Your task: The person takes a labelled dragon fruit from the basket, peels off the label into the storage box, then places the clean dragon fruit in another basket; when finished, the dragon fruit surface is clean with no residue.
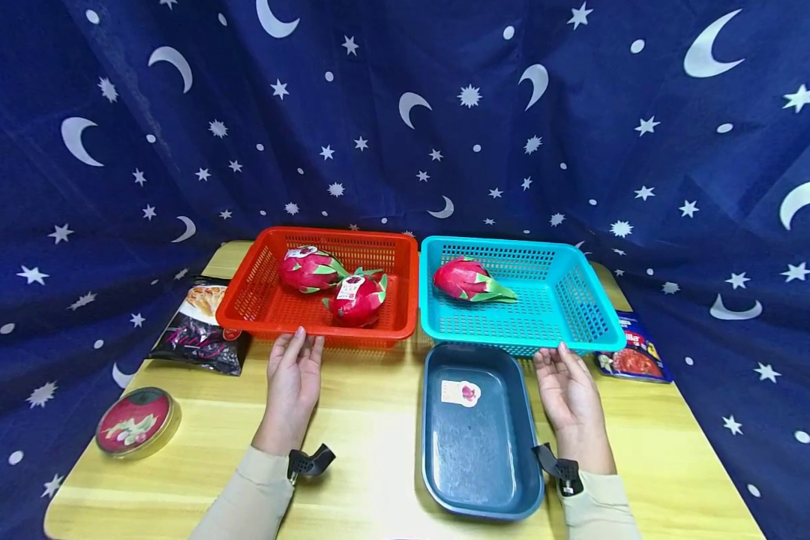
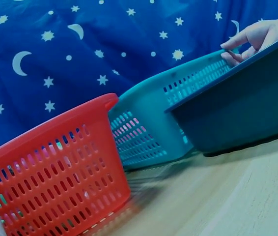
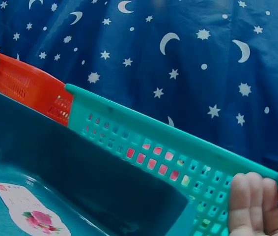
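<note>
My left hand [image 1: 295, 379] is at the front rim of the red basket [image 1: 243, 325], its thumb over the edge and its fingers against the outer wall. Two dragon fruits lie in that basket: one [image 1: 305, 271] at the back, and another [image 1: 358, 300] with a white label nearer the front. With my right hand [image 1: 572, 386] I pinch the front rim of the turquoise basket [image 1: 547, 341]. The right wrist view shows fingers [image 3: 249, 199] flat along its perforated wall. A single dragon fruit [image 1: 469, 280] lies in its left part.
Between my forearms stands a dark blue tub [image 1: 479, 450] with a dragon fruit sticker [image 1: 460, 393] inside. A black snack bag [image 1: 202, 330] and a round red-lidded tin [image 1: 137, 421] lie at left. A blue packet [image 1: 634, 349] lies partly behind the turquoise basket. A starry curtain [image 1: 405, 172] hangs behind the table.
</note>
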Demonstrator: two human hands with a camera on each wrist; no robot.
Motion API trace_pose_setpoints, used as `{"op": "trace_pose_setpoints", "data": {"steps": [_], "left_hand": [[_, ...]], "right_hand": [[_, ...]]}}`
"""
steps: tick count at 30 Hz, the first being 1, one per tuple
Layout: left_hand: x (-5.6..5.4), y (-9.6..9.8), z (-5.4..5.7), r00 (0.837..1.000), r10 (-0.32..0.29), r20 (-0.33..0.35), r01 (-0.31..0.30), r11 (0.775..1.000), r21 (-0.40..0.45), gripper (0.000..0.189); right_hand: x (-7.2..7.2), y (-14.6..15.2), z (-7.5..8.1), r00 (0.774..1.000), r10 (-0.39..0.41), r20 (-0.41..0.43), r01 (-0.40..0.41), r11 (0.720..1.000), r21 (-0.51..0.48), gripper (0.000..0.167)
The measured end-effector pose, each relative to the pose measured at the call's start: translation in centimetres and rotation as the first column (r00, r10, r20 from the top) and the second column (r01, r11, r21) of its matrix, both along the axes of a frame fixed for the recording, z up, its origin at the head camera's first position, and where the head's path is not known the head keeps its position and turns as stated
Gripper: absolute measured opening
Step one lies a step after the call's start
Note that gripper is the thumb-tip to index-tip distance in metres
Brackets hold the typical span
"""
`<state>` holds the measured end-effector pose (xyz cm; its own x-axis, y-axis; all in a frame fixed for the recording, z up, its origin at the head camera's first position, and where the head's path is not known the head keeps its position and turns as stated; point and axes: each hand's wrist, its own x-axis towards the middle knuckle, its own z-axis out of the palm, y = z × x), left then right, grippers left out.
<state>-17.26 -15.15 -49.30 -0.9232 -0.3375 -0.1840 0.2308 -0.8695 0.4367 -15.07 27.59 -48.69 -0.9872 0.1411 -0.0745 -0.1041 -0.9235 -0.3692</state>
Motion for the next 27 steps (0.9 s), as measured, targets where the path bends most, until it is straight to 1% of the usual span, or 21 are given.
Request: {"op": "trace_pose_setpoints", "data": {"steps": [4, 9, 12, 14, 15, 17, 20, 22, 24, 25, 27], "left_hand": [[0.1, -0.1, 0.0, 1.0, 0.007, 0.002, -0.008, 1.0, 0.007, 0.015], [0.2, -0.2, 0.1, 1.0, 0.004, -0.011, -0.004, 1.0, 0.016, 0.014], [0.1, -0.1, 0.0, 1.0, 0.003, -0.026, -0.002, 1.0, 0.02, 0.013], [0.0, 0.0, 0.0, 0.999, 0.003, -0.038, -0.002, 1.0, 0.027, 0.013], [-0.1, 0.0, -0.1, 0.999, 0.003, -0.044, -0.001, 0.999, 0.033, 0.013], [-0.1, 0.0, -0.1, 0.999, 0.002, -0.053, 0.0, 0.999, 0.038, 0.014], [-0.2, 0.0, -0.1, 0.998, 0.003, -0.06, -0.001, 0.999, 0.044, 0.013], [-0.2, 0.0, -0.1, 0.998, 0.001, -0.064, 0.002, 0.999, 0.049, 0.013], [-0.2, -0.1, 0.0, 0.998, 0.001, -0.062, 0.002, 0.999, 0.043, 0.012], [-0.2, -0.1, 0.0, 0.998, 0.001, -0.06, 0.002, 0.999, 0.042, 0.013], [-0.2, -0.2, 0.0, 0.998, -0.006, -0.059, 0.008, 0.999, 0.033, 0.012]], "right_hand": [[0.2, -0.2, 0.4, 1.0, -0.008, 0.027, 0.005, 0.996, 0.09, 0.011], [0.5, -0.3, 1.1, 0.997, -0.025, 0.075, 0.01, 0.981, 0.195, 0.013], [0.9, -0.2, 1.5, 0.994, -0.049, 0.099, 0.02, 0.961, 0.275, 0.016], [1.3, 0.0, 1.8, 0.991, -0.082, 0.111, 0.04, 0.941, 0.336, 0.019], [1.5, 0.2, 1.9, 0.987, -0.108, 0.116, 0.058, 0.927, 0.371, 0.02], [1.8, 0.5, 2.3, 0.974, -0.186, 0.128, 0.115, 0.896, 0.43, 0.02], [2.0, 0.8, 3.2, 0.94, -0.321, 0.117, 0.224, 0.838, 0.498, 0.015], [2.0, 0.7, 4.0, 0.923, -0.377, 0.082, 0.28, 0.801, 0.529, 0.013], [1.9, 0.2, 5.0, 0.919, -0.393, 0.031, 0.308, 0.764, 0.568, 0.011], [1.7, -0.1, 5.6, 0.923, -0.385, 0.001, 0.309, 0.743, 0.594, 0.011], [1.2, -1.1, 7.0, 0.942, -0.33, -0.057, 0.28, 0.683, 0.674, 0.01]]}}
